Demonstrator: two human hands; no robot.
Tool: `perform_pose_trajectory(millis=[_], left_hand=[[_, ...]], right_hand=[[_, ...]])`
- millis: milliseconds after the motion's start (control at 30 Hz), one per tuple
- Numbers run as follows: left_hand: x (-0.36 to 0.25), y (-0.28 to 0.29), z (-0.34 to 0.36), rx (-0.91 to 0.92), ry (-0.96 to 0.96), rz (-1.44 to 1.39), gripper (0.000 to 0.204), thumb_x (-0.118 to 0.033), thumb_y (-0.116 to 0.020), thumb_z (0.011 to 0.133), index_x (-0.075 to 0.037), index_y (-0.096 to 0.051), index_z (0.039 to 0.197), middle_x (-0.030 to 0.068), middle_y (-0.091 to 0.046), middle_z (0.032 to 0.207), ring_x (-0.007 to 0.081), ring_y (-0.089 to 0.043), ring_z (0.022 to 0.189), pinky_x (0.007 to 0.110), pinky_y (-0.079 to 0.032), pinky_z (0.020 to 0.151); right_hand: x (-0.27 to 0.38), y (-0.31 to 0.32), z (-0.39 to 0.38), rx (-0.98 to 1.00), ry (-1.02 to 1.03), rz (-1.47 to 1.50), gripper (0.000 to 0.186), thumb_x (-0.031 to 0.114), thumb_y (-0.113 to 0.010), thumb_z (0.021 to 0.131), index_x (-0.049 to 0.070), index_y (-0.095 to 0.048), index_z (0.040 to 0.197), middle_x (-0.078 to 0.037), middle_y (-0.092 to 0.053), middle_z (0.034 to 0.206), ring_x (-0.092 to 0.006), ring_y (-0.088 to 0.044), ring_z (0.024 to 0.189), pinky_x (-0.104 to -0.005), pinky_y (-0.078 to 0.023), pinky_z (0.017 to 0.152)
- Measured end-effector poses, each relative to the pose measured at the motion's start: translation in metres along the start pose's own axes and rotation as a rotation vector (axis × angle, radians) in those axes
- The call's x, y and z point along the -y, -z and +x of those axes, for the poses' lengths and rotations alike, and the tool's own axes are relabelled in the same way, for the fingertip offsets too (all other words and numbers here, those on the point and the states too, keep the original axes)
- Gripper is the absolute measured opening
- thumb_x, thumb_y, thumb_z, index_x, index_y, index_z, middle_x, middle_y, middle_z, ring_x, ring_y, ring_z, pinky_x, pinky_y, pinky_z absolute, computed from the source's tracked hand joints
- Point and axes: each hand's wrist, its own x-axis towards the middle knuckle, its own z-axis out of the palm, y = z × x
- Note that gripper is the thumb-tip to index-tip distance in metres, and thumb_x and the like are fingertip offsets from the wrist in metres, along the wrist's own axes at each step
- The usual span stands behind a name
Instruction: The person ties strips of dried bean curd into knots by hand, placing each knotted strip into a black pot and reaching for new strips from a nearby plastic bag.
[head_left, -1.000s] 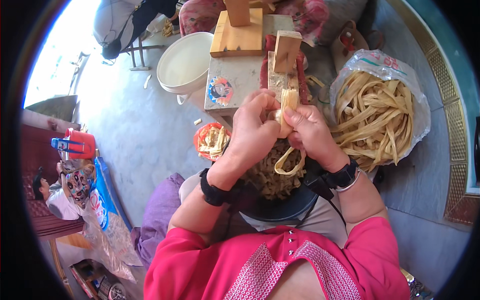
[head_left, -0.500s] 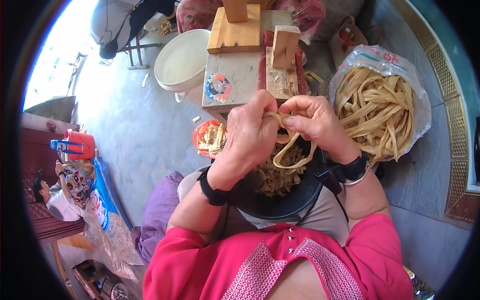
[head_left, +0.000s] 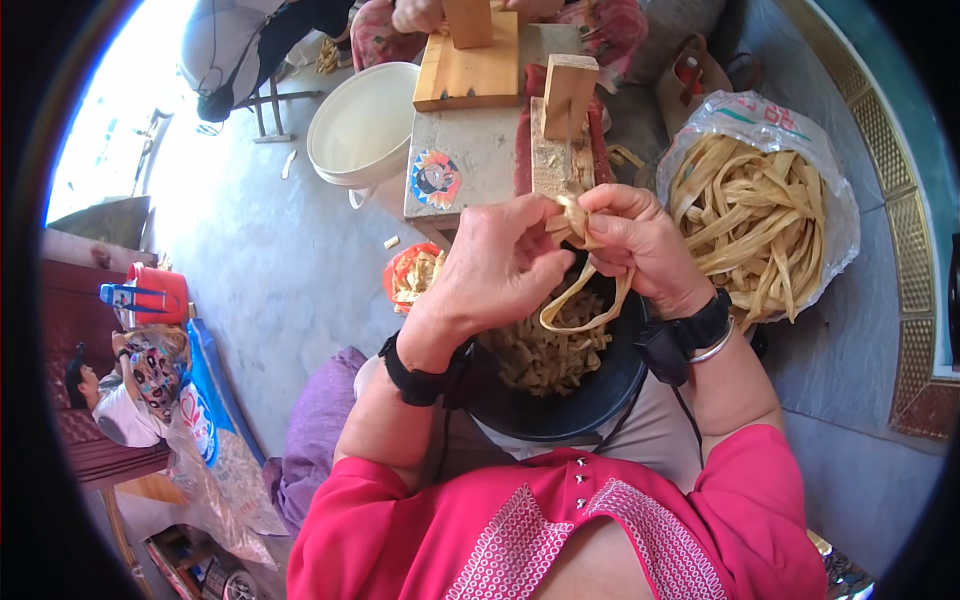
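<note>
Raised over a black basin (head_left: 540, 390) of cut tan pieces on my lap, my left hand (head_left: 490, 275) and my right hand (head_left: 650, 250) grip a folded tan strip (head_left: 572, 218), with a long loop hanging below. My fingers are pinched on it from both sides, just in front of an upright wooden block (head_left: 568, 90) on a rough wooden base with red cloth beneath it. A plastic sack (head_left: 760, 240) heaped with similar tan strips lies at my right. An orange bowl (head_left: 405, 275) of short pieces is beyond my left wrist.
A concrete bench (head_left: 435, 140) carries a second wooden stand (head_left: 465, 70), where another person's hand (head_left: 418, 12) rests. A white bucket (head_left: 355, 130) stands left of it. Another person (head_left: 120, 400) sits at the far left near a red bucket (head_left: 160, 290). A purple bundle (head_left: 310, 440) lies beside me.
The strip's upright folded end has become a bunched twist between my fingers. My left hand has shifted slightly left. A co-worker's hand has appeared at the far stand.
</note>
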Motion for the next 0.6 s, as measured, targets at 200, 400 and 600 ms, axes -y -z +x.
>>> perform_pose_trajectory(millis=[200,400,600], left_hand=[[0.003,0.012,-0.002,0.214,0.399,-0.88,0.024,-0.018,-0.057,0.085,-0.001,-0.058,0.068,0.0022,-0.05,0.051,0.0129,-0.043,0.039,0.023,-0.034,0.039],[0.01,0.028,-0.004,0.213,0.297,-0.898,0.028,-0.02,-0.052,0.086,-0.006,-0.051,0.062,0.0025,-0.042,0.044,0.0127,-0.04,0.035,0.024,-0.032,0.038],[0.005,0.027,-0.003,0.055,0.122,0.336,0.035,-0.035,-0.061,0.078,-0.003,-0.061,0.093,0.0186,-0.063,0.083,0.0358,-0.06,0.082,0.044,-0.045,0.072]], right_hand=[[0.015,-0.011,-0.005,0.097,0.122,-0.351,0.016,0.015,-0.06,0.082,0.0,-0.063,0.089,0.005,-0.052,0.064,0.0,-0.037,0.049,-0.0161,-0.026,0.044],[0.04,0.003,-0.017,0.003,0.189,-0.577,0.013,0.012,-0.063,0.081,-0.001,-0.063,0.079,0.005,-0.051,0.061,-0.0006,-0.041,0.055,-0.0167,-0.029,0.048],[0.027,0.003,-0.012,-0.035,0.17,-0.885,0.009,0.007,-0.063,0.078,-0.002,-0.062,0.075,0.003,-0.052,0.059,-0.0034,-0.043,0.057,-0.0209,-0.035,0.052]])
